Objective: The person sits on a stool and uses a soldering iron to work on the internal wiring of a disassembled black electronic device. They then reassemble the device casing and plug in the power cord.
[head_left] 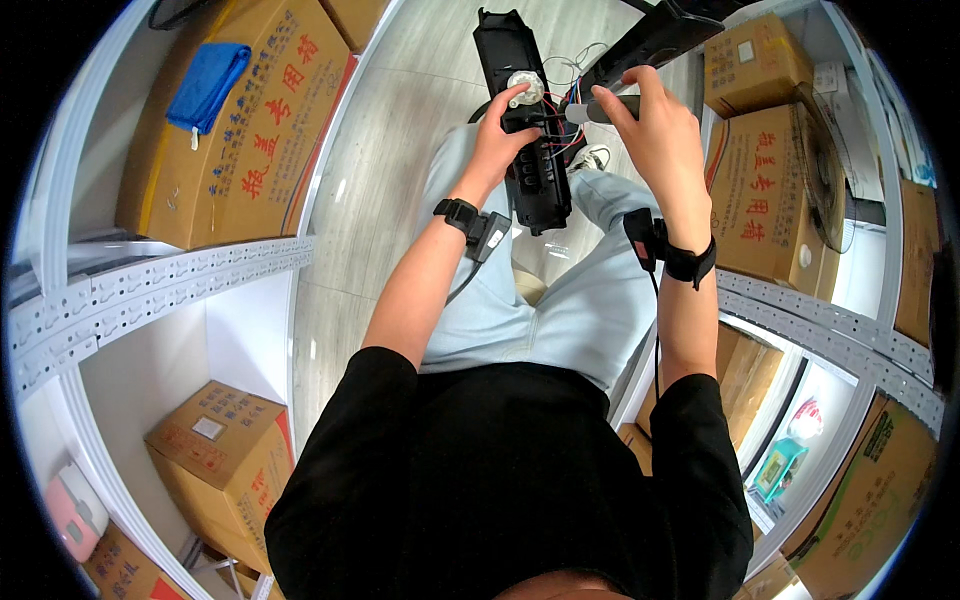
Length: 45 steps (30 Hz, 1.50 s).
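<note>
From my seat at the feed, I see the long black plastic housing [545, 205] at the knees, over the wood-look floor [370, 140], with a second black panel [655, 42] up to its right. My left hand [492, 148] grips the housing from its left side, thumb across it and index fingertip on the white round part [528, 82]. My right hand [663, 130] is closed around a grey cylindrical tool [590, 113] whose pale end points left, toward the thin coloured wires [572, 97]; it may be a powered driver, but its tip is too small to make out. To work well here, I'd brace the housing firmly with the left hand and hold that index finger out of the tool's line. I'd bring the tip in slowly and squarely, leave the wires slack, and avoid pinching or tugging any of them against the edge
</note>
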Tool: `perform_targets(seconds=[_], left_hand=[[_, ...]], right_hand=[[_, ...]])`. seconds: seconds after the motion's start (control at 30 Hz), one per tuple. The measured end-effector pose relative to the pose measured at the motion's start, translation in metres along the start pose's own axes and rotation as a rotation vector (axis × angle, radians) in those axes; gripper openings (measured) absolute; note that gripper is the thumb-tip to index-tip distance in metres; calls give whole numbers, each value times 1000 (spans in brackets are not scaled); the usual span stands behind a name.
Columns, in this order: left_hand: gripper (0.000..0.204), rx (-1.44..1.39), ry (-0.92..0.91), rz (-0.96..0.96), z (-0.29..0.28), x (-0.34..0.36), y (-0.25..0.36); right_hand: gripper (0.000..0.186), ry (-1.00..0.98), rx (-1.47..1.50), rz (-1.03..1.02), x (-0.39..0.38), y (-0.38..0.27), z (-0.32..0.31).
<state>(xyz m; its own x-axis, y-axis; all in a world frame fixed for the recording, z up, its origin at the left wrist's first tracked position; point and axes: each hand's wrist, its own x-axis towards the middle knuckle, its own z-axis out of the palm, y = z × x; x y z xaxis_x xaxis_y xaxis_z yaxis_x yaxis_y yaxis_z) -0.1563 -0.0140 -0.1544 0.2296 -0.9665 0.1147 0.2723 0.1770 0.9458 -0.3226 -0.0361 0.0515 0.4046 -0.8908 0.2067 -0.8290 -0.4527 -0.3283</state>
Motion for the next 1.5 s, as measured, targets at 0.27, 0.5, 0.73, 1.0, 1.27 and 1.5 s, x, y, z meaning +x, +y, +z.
perform_targets(seconds=[0.27,0.5,0.73,1.0,1.27,1.5], left_hand=[[72,-73,-3,-37,3,-1,5],[71,-73,9,-32,2,-1,3],[72,-43,-16,-44,3,-1,4],[73,-94,8,-63,5,-3,8],[74,28,2,-21,2,-1,5],[72,-58,8,-79,4,-2,8]], right_hand=[[37,89,285,-276,-2,9,0],[35,16,63,-71,-1,8,-1],[37,8,57,-41,-1,-2,-4],[38,92,275,-247,-1,15,2],[36,-106,60,164,0,-3,-9],[38,38,300,-128,-3,8,-2]])
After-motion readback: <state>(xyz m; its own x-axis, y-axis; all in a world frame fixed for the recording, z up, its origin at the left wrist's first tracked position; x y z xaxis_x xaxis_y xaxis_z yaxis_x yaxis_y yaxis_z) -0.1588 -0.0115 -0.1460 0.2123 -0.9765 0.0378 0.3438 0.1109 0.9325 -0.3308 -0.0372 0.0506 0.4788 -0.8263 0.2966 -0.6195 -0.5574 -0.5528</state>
